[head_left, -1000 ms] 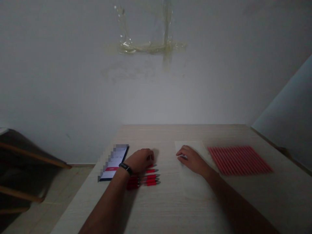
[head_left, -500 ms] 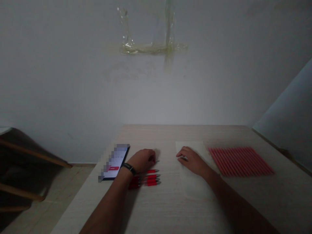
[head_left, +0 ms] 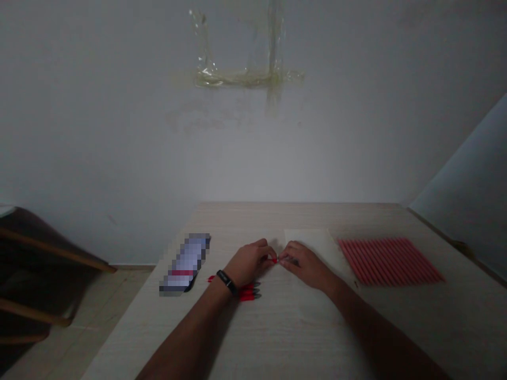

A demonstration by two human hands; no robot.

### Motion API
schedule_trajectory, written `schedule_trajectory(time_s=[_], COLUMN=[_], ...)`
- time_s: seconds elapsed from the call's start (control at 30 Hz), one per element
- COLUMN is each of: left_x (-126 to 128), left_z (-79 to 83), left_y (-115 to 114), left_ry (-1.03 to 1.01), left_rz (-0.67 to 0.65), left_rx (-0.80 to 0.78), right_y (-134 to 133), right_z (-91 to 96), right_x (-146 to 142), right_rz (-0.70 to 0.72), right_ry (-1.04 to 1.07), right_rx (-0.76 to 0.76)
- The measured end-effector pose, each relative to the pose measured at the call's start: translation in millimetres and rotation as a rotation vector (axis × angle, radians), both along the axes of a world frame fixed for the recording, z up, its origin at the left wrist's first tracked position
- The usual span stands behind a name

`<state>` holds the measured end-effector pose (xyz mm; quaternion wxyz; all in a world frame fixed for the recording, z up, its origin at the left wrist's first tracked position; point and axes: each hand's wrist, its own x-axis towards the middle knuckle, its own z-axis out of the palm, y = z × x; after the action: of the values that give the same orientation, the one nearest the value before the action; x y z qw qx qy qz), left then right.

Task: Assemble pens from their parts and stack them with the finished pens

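Observation:
My left hand (head_left: 250, 259), with a black band on its wrist, is closed round a red pen (head_left: 274, 260) and holds it just above the table. My right hand (head_left: 301, 263) is pinched at the pen's tip, fingertips meeting those of the left. Under my left wrist lie several more red pens (head_left: 249, 293) with grey tips, side by side. A white sheet of paper (head_left: 312, 240) lies under and behind my right hand.
A row of several red refills or sticks (head_left: 388, 258) lies to the right on the light wooden table (head_left: 277, 338). A phone (head_left: 185, 263) lies at the left. A dark chair (head_left: 35, 274) stands left of the table; a wall is behind.
My left hand lifted a red pen off the pile and moved right. My right hand shifted slightly left to meet it at the tip.

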<state>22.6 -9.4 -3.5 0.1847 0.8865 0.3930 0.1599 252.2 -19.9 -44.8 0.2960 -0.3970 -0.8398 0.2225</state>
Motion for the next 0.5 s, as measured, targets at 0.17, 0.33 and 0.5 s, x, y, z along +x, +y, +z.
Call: schedule_trajectory(time_s=[0.17,0.33,0.5], left_x=[5.2,1.8,-5.5], left_z=[-2.5,-1.6,3.2], left_y=[-0.7,1.4,3.6], left_ry=[-0.079,-0.047,-0.059], left_rz=[-0.027,0.054,0.031], left_rx=[-0.016,-0.002,0.029], right_y=[-2.2,-0.2,1.5], right_z=[1.1,-0.5,-0.6], right_x=[-6.0,-6.3,-9.8], right_rz=[0.042,-0.072,-0.12], right_ry=[0.003,-0.047,-0.06], right_rx=[0.042,0.089,0.128])
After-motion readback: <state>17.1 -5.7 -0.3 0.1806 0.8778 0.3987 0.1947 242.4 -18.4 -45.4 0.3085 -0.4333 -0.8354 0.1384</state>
